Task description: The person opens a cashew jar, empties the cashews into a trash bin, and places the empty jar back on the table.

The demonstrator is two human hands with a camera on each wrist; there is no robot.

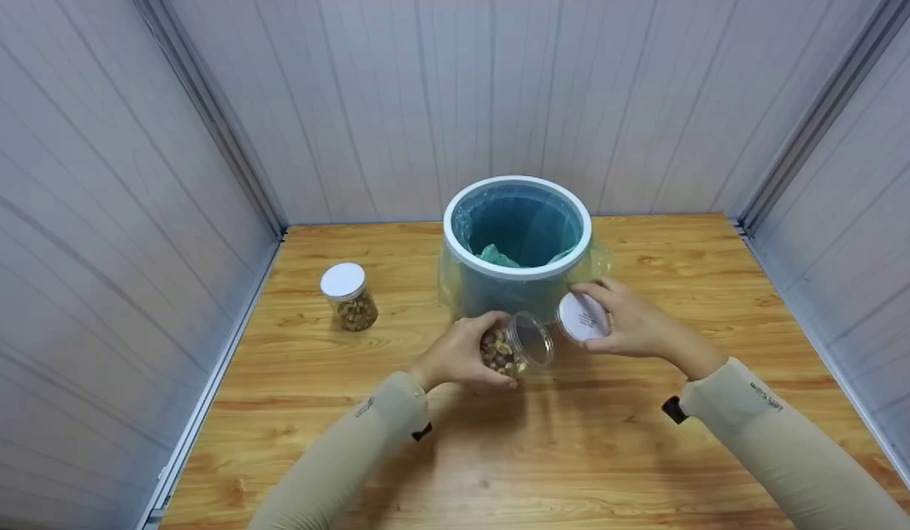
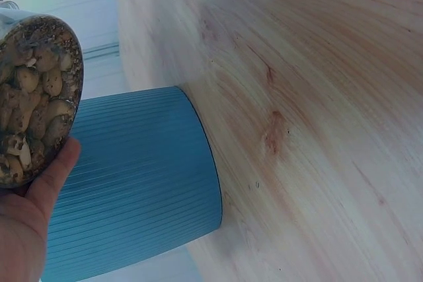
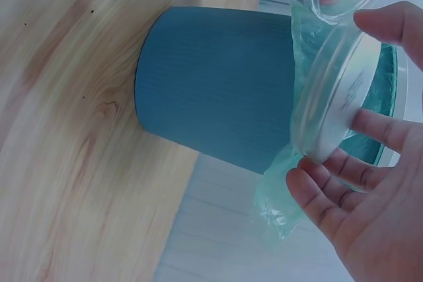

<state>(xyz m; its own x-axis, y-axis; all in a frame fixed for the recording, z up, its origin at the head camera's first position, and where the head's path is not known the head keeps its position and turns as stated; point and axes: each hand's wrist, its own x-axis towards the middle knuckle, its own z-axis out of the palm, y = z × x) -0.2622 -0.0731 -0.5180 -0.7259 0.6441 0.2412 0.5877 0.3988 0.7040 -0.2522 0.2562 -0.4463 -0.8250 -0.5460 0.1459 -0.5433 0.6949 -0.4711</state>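
Observation:
My left hand [image 1: 462,353] grips a clear plastic jar [image 1: 502,353] partly filled with peanuts. The jar is tilted, its uncovered mouth facing right. In the left wrist view the jar's round base shows peanuts [image 2: 39,84] and small crumbs pressed against it. Between the thumb and fingers of my right hand [image 1: 635,320] is a round white screw lid [image 1: 583,318] with small print on it, held on edge just right of the jar's mouth, apart from it. Both hands are in front of a blue trash can [image 3: 215,84].
A green plastic bag [image 3: 281,196] lines the can and hangs over its outside beneath a white rim ring [image 1: 515,272]. Left of it a second jar [image 1: 355,309] of nuts stands upright with its white lid on. Panel walls enclose the wooden table [image 1: 293,427] at the back and sides.

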